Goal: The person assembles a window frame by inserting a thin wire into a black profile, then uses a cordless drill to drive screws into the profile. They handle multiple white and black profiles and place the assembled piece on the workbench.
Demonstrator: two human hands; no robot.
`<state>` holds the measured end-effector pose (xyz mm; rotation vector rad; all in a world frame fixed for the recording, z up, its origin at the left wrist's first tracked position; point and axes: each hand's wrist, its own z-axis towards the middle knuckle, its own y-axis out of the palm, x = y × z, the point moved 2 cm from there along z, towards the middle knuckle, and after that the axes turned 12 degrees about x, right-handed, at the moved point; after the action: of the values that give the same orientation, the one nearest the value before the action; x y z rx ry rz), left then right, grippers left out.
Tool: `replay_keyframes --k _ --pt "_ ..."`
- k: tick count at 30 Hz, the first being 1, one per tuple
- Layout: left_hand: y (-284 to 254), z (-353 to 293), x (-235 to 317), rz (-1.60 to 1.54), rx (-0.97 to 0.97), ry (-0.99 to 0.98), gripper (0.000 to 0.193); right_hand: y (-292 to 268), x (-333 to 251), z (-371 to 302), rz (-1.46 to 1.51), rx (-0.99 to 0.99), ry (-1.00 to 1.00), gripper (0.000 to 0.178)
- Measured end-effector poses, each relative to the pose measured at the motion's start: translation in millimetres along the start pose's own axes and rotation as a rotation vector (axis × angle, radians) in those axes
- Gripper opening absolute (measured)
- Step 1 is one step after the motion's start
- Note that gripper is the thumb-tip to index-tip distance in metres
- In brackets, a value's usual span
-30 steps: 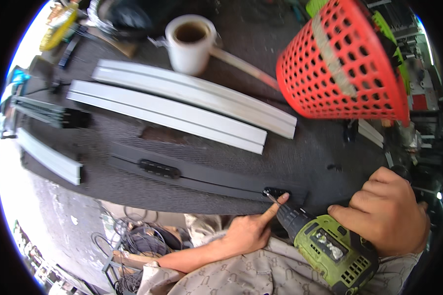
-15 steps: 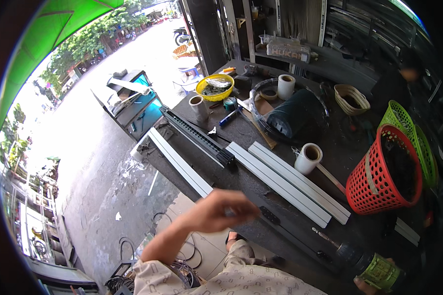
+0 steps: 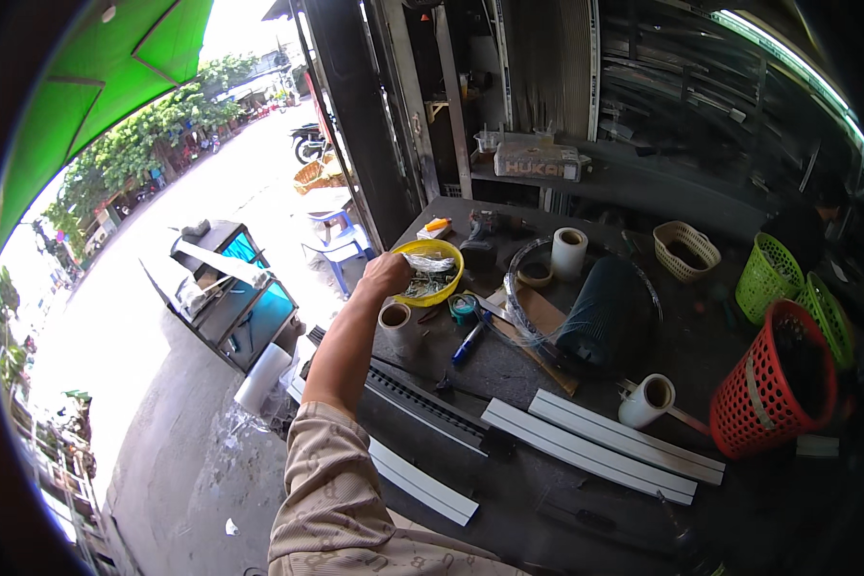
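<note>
My left hand (image 3: 387,276) is stretched out to the left rim of a yellow basket (image 3: 459,269) on the far part of the dark worktable. Its back faces me and hides the fingers, so their grip cannot be made out. In the basket lie small dark pieces and a clear plastic bag (image 3: 430,262). My right hand is out of sight. Part of a power drill (image 3: 686,547) shows in shadow at the lower right edge, its bit pointing up. White grooved profiles (image 3: 586,451) lie across the table, and a dark slotted profile (image 3: 422,403) runs beneath my left forearm.
Rolls of film (image 3: 568,252), a blue marker (image 3: 468,344) and a dark mesh roll (image 3: 600,312) lie beyond the profiles. At the right stand a red basket (image 3: 754,422) and green baskets (image 3: 773,274). A cart (image 3: 230,298) stands left of the table.
My left hand has moved from above the near table edge out to the yellow basket. The view has shifted; my right hand, earlier at the drill, is out of sight.
</note>
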<state>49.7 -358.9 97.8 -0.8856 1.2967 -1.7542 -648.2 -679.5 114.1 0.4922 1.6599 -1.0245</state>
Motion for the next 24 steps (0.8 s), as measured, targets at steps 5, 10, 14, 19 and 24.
replay_keyframes --k 5,10,14,19,24 --pt "32.4 26.5 2.0 0.123 -0.163 0.197 0.031 19.2 -4.3 -21.0 0.022 0.117 0.070 0.051" --pt "56.8 42.0 -1.9 0.165 -0.187 0.320 0.029 27.0 -3.7 -40.8 0.035 0.203 0.105 0.052" --pt "69.3 42.2 -8.4 0.170 -0.192 0.347 0.025 29.4 -0.2 -55.5 0.056 0.248 0.114 0.053" --pt "42.3 46.9 -13.5 0.040 -0.123 0.404 0.025 34.7 3.7 -67.0 0.090 0.284 0.122 0.054" --pt "4.5 37.4 -30.2 -0.683 -0.231 -0.094 0.034 32.4 10.0 -75.6 0.119 0.313 0.122 0.055"
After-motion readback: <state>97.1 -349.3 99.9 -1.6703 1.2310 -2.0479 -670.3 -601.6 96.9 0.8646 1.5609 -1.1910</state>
